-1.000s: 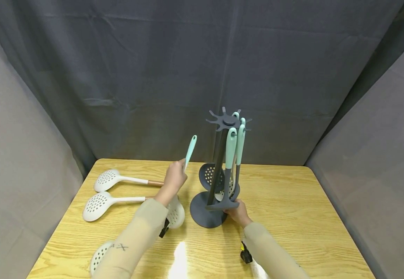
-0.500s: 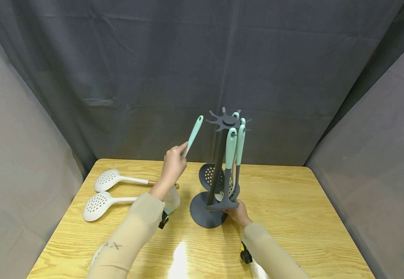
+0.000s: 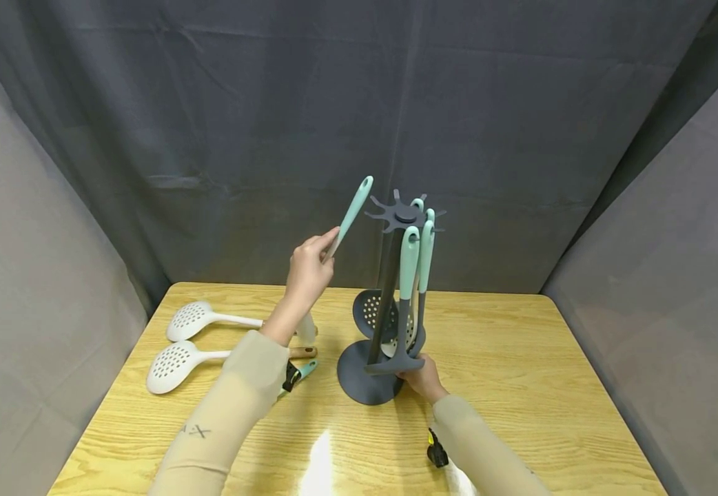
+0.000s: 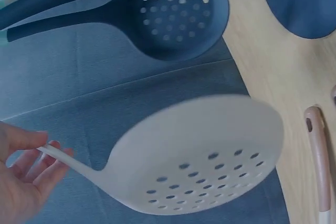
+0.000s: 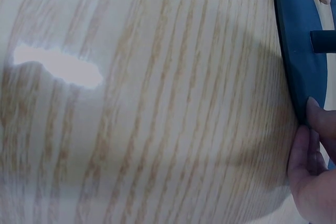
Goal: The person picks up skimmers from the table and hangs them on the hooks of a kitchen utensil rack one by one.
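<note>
Raised left of the rack, my left hand (image 3: 311, 270) pinches the pale shaft of a skimmer whose mint handle (image 3: 356, 205) points up toward the rack's top. In the left wrist view my left hand (image 4: 26, 169) holds it by the thin neck, and its white perforated head (image 4: 205, 156) hangs clear of the table. The dark rack (image 3: 390, 296) stands upright with several mint-handled utensils hanging on its right side. My right hand (image 3: 424, 380) is at its round base (image 3: 368, 387); in the right wrist view thumb and fingers (image 5: 315, 166) pinch the base's edge (image 5: 302, 77).
Two white skimmers with wooden handles lie at the table's left, one behind (image 3: 190, 319) and one nearer (image 3: 173, 366). Another mint handle (image 3: 307, 369) shows beside my left sleeve. Dark cloth (image 3: 272, 138) hangs behind the table.
My left hand has risen, carrying the skimmer up and its handle tip rightward, close to the rack's top. A mint handle on the table has come into view. My right hand has stayed at the base.
</note>
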### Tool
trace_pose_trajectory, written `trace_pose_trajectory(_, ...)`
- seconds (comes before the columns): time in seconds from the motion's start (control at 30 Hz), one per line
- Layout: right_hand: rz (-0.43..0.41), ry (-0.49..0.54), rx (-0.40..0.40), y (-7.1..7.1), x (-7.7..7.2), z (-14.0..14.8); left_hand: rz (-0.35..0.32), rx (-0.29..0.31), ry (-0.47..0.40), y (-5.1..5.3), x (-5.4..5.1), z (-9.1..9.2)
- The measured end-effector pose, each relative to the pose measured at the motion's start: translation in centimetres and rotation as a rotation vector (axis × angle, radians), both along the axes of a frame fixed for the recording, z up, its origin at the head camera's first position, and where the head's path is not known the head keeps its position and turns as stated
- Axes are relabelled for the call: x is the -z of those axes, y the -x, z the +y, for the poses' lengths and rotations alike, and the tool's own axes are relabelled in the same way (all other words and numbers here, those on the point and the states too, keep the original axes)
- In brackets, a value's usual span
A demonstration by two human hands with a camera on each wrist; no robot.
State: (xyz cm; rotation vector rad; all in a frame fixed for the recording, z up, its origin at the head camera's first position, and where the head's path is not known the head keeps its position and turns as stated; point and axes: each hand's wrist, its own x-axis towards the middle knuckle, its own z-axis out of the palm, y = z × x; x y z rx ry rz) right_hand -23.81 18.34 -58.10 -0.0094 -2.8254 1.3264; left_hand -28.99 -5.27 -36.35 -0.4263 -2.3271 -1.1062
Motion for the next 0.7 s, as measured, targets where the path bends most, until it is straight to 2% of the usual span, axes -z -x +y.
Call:
trace_pose_trajectory(0.27,-0.017,0.036,0.014,0.0,0.0,-0.1,0.04,0.051,-0.016,0.2,-0.8,0.3)
trace_pose_trajectory(0.53,-0.024,0.011,-0.008,0.0,0.0,0.0,0.115,0.11,-0.022,0.5,-1.4,0.7)
trace_pose_trajectory(0.7,-0.028,0.036,-0.008,0.0,0.1,0.0,0.127,0.124,-0.017,0.6,-1.7,0.9)
